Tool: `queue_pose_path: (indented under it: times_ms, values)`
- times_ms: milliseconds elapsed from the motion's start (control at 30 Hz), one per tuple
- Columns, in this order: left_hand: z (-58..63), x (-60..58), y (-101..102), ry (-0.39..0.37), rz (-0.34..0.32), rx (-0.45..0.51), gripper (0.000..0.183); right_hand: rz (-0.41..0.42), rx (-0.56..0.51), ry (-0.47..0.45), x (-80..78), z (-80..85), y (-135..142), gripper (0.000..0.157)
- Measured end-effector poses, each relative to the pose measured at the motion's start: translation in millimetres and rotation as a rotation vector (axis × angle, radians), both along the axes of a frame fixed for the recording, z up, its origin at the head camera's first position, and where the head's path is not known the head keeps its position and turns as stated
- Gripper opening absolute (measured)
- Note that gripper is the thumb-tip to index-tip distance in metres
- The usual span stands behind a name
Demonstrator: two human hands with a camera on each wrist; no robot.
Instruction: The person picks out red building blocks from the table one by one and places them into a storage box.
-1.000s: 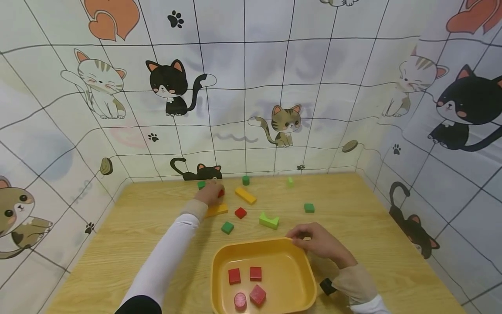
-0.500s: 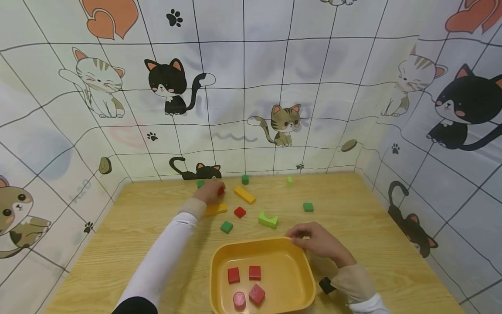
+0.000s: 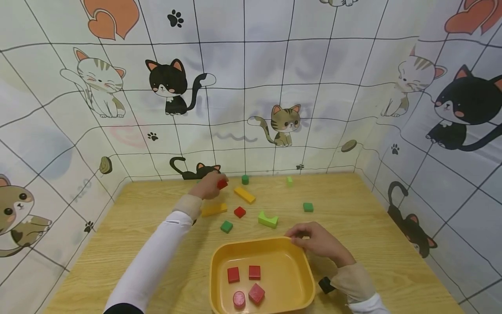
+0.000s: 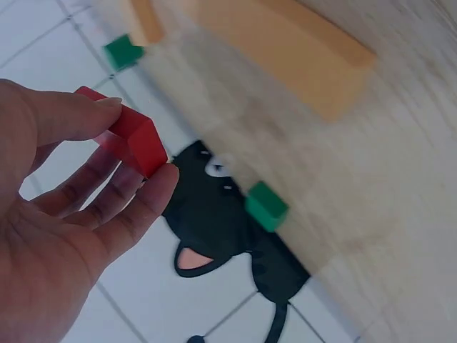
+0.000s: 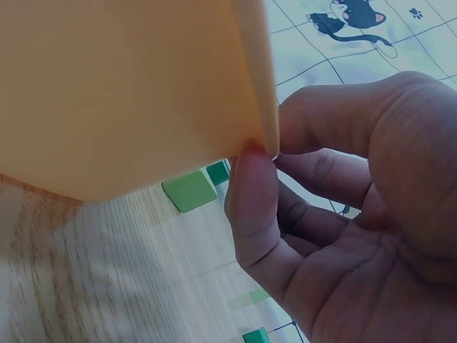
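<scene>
At the far left of the table my left hand (image 3: 205,186) pinches a red toy block (image 3: 222,183) between thumb and fingertips. The left wrist view shows this red block (image 4: 136,139) raised in the fingers, its flat faces visible. My right hand (image 3: 323,242) grips the far right corner of a yellow plastic tray (image 3: 255,243); in the right wrist view thumb and finger pinch its rim (image 5: 268,86). Several red blocks (image 3: 255,272) lie in the tray, one of them round. Another red block (image 3: 239,212) lies on the table beyond it.
Around the left hand lie yellow bars (image 3: 245,195), a green block (image 3: 226,226) and a green cylinder (image 3: 245,179). A light green curved block (image 3: 268,220) sits behind the tray, with a green block (image 3: 308,207) farther right. A cat-print sheet (image 3: 243,100) surrounds the table.
My left hand has lifted the red block from the table and moved slightly up and away, uncovering more of the yellow bar. The right hand stays on the tray's corner.
</scene>
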State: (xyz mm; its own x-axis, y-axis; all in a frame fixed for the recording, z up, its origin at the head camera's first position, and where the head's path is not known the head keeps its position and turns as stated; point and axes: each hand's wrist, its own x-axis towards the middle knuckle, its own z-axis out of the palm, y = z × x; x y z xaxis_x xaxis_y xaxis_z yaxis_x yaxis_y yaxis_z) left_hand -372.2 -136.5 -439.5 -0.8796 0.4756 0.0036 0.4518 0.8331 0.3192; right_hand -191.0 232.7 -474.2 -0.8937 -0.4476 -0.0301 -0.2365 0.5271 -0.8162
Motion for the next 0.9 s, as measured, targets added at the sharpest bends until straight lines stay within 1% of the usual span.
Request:
queue_pose_path:
  times_ms: [67, 200, 433, 733, 900]
  values:
    - [6.4, 4.1, 1.7, 0.007, -0.017, 0.019, 0.052, 0.002, 0.0, 0.004, -0.1, -0.4, -0.1, 0.017]
    - [19.8, 16.1, 7.6, 0.026, -0.053, 0.044, 0.049, 0.003, -0.003, 0.004, -0.4, -0.6, -0.5, 0.017]
    - [38.8, 41.2, 24.0, 0.035, -0.117, 0.062, 0.047, 0.001, -0.021, -0.017, 0.3, 0.7, -1.3, 0.017]
    - [57.6, 78.9, 46.8, 0.073, -0.167, 0.059, 0.041, 0.002, -0.026, -0.009, 0.3, 0.1, -0.2, 0.016]
    - [63.2, 99.4, 58.4, 0.117, -0.23, 0.068, 0.037, 0.006, -0.026, -0.006, -0.4, -0.6, 0.3, 0.016]
